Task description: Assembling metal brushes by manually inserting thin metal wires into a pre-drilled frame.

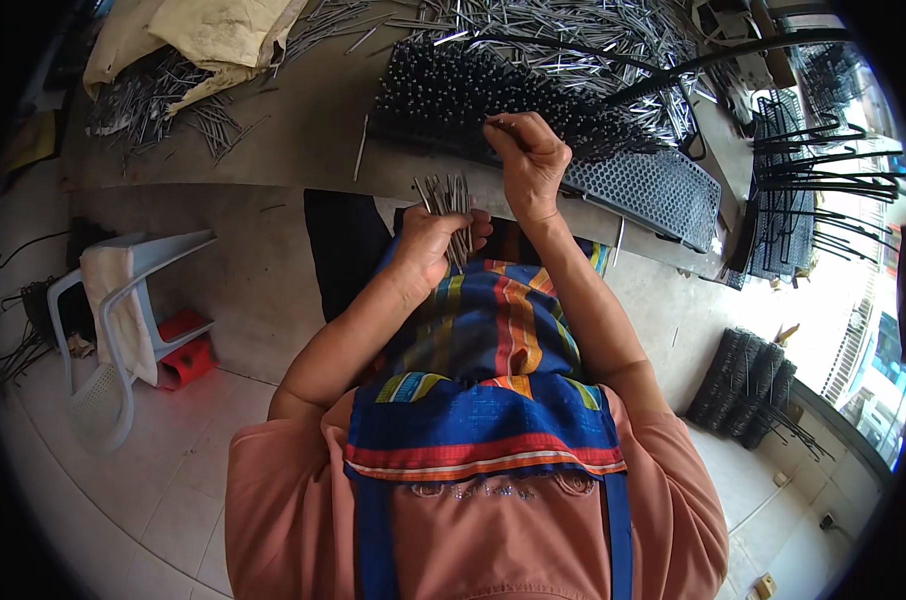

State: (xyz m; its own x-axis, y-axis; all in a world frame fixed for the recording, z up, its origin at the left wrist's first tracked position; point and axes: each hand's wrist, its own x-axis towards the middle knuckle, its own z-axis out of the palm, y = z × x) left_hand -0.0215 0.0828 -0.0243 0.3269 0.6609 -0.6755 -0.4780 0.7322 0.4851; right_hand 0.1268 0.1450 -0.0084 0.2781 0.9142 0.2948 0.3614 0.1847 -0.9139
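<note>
My left hand [428, 238] is wrapped round a bundle of thin metal rods [441, 190], held in front of the apron near the table edge. The rods stick up past the thumb, their tops uneven. My right hand [535, 168] is pinched closed at the near side of a black rack [453, 98] packed with upright rods. Whatever lies between its fingertips is too small to make out. To the right of that hand, a perforated panel [653, 192] with rows of round holes extends from the rack along the table's front edge.
Loose metal rods [593, 35] are heaped behind the rack. Another pile [163, 105] lies at the left beside a yellowish cloth [213, 40]. Black hooked racks [788, 190] stand at the right. A plastic chair [128, 310] is on the left, and dark bundles [743, 385] sit on the floor right.
</note>
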